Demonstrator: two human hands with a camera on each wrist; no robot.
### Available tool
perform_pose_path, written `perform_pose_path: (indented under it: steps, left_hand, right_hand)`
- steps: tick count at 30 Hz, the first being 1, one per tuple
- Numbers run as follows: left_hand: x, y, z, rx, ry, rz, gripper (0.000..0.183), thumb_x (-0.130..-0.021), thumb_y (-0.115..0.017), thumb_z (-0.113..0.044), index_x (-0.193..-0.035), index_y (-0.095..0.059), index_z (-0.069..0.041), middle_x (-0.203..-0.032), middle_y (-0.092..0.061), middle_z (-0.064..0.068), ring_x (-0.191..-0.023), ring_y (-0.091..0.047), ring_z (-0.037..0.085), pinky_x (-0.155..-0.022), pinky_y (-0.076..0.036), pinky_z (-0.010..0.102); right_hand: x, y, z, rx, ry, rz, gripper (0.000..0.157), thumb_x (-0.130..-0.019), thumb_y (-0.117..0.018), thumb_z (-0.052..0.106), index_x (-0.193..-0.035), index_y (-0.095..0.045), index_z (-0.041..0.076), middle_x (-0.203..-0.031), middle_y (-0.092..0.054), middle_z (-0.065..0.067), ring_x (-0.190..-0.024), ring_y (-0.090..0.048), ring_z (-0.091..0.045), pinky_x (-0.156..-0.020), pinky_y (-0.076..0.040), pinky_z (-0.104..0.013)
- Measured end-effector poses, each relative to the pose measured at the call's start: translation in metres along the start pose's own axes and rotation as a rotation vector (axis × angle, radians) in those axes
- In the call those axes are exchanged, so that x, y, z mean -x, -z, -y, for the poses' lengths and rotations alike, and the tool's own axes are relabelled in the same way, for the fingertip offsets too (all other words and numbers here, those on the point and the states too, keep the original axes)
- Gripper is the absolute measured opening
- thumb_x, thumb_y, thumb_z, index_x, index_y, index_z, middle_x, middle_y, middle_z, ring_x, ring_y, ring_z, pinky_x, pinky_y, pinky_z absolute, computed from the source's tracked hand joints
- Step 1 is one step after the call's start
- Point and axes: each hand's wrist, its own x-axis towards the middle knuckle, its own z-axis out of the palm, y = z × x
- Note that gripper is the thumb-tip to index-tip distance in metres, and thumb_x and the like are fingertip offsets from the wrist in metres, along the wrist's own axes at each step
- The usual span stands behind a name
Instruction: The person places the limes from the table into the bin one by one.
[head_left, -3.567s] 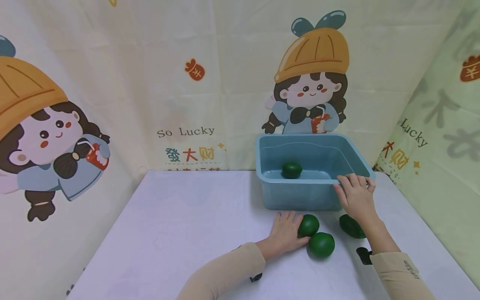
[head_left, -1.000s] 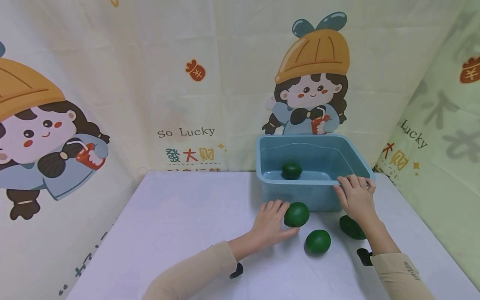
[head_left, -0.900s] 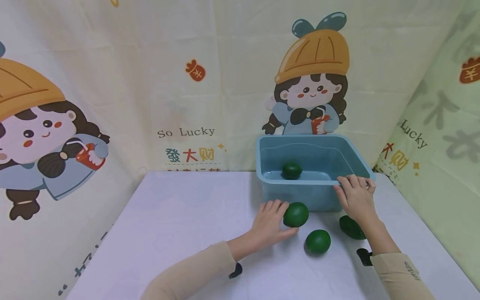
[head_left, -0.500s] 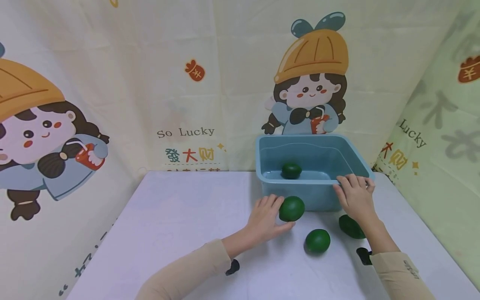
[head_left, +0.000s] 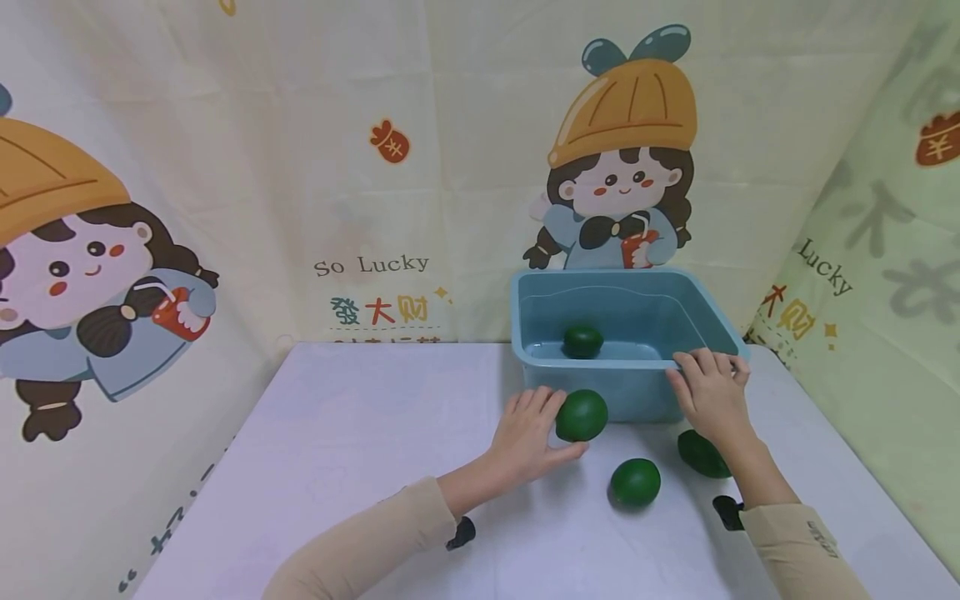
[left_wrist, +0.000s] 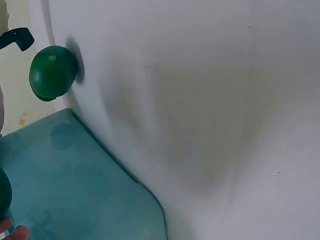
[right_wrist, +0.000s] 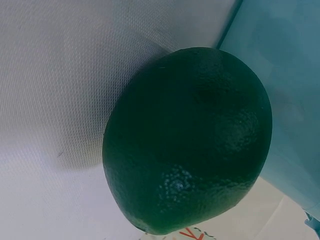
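Observation:
My left hand [head_left: 525,437] holds a green lime [head_left: 582,415] between thumb and fingers, in front of the blue plastic bin [head_left: 592,392]. In the left wrist view only a sliver of that lime [left_wrist: 4,192] shows at the left edge, with fingertips [left_wrist: 19,233] below it. My right hand [head_left: 712,396] grips the bin's front rim near its right corner. One lime [head_left: 582,341] lies inside the bin. Another lime [head_left: 635,482] sits on the table before it. A third loose lime [head_left: 702,454], partly hidden by my right forearm, fills much of the right wrist view.
The table [head_left: 375,433] has a white cover. Behind the bin hangs a cream cloth [head_left: 480,167] printed with cartoon figures, and a similar cloth [head_left: 885,275] closes off the right side. The bin stands at the table's back right.
My left hand has drawn one lime away from its neighbour, then moved slightly up and left with it. The remaining lime shifted slightly left early on. My right hand stays on the rim.

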Motion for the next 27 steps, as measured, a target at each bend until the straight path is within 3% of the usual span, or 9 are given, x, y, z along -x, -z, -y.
perform_pose_path:
  steps: [27]
  left_hand:
    - [-0.001,0.021,0.006,0.034,0.019,-0.012,0.063,-0.081,-0.053,-0.057,-0.124,-0.045,-0.012,-0.113,-0.046,-0.001,-0.099,-0.041,0.014,-0.087,-0.037,0.032]
  right_hand:
    - [0.000,0.000,0.000,0.002,0.000,-0.001,0.058,-0.096,-0.019,0.050,-0.108,-0.049,0.001,-0.099,-0.044,-0.019,-0.094,-0.035,-0.038,-0.084,-0.011,-0.057]
